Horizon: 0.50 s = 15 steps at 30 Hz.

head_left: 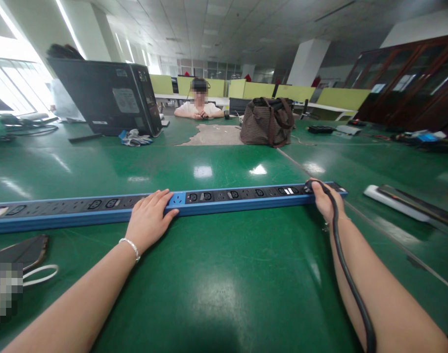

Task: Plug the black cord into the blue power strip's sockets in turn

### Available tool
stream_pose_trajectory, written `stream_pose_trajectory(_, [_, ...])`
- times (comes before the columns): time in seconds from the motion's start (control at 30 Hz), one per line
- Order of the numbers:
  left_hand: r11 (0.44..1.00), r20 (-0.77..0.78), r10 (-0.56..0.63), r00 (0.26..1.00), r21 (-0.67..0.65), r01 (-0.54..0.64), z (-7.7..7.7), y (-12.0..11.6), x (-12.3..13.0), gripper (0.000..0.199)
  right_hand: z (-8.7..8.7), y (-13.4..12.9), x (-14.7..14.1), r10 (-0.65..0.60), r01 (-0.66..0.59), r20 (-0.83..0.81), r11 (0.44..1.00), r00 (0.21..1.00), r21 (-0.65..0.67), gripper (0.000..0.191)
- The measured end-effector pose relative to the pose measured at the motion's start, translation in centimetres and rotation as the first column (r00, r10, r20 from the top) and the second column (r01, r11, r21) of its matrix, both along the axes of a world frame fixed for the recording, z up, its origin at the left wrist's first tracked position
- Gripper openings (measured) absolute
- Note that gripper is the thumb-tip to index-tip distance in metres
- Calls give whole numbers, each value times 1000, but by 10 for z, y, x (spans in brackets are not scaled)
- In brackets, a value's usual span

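Observation:
A long blue power strip (246, 206) with a row of black sockets lies across the green table in the head view. My left hand (150, 215) rests over its middle, fingers laid across the top and the thumb along the near side, beside one blue socket (178, 198). At the strip's right end, my right hand (321, 198) is closed around a black plug (310, 186). The plug is at the sockets there; how deep it sits cannot be made out. A thick black cord (343, 260) runs from it back along my right forearm.
On the green table (216, 274), a phone (21, 250) lies at left and a white bar with a dark top (400, 203) at right. Farther back are a black computer case (110, 98), gloves (136, 138) and a brown bag (266, 122). A person (199, 105) sits opposite.

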<state>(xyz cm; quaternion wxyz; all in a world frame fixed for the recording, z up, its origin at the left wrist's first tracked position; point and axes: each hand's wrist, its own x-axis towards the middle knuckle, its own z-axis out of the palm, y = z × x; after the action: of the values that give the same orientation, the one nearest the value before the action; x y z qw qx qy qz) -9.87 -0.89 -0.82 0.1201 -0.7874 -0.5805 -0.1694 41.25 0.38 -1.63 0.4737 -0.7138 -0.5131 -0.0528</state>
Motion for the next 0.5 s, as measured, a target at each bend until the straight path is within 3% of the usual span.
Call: stream_pose_trajectory(0.5, [1000,-14,4,1000,-5,-4,1,0,1,51,6,0,-3,-37,43,52,992,998,-119,48])
